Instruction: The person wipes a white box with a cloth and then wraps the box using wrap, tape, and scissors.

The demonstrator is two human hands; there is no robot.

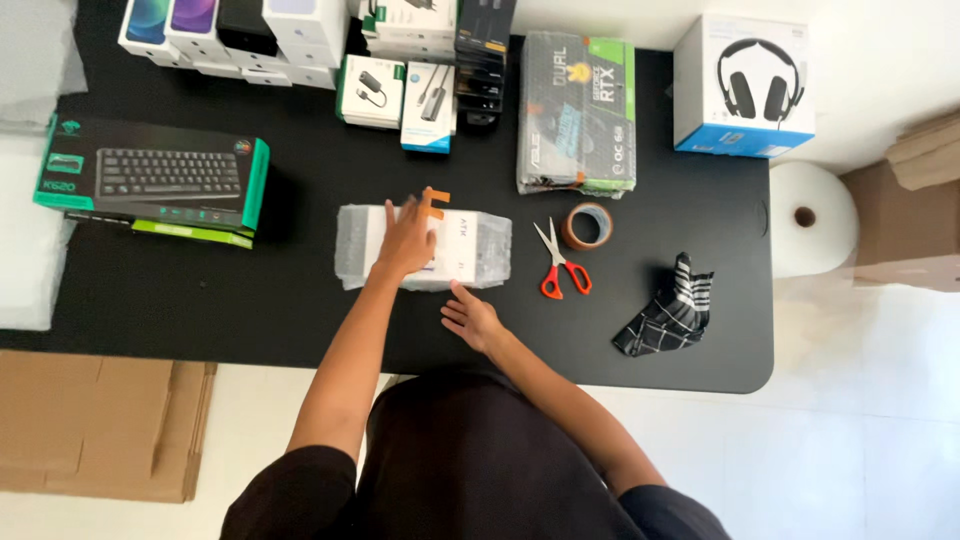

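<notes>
A white box wrapped in bubble wrap [480,250] lies in the middle of the black table [250,300]. My left hand [405,242] presses flat on top of it, fingers spread. A short strip of brown tape [434,202] sticks up by those fingertips. My right hand [470,318] rests on the table at the package's near edge, fingers apart and touching the wrap, holding nothing.
Red-handled scissors [562,268] and a brown tape roll [587,226] lie right of the package, with a checked cloth [672,310] farther right. A keyboard box [150,180] sits left; a graphics card box [577,112], a headset box [742,85] and small boxes [400,90] stand behind. A bubble wrap roll [812,218] is beside the table.
</notes>
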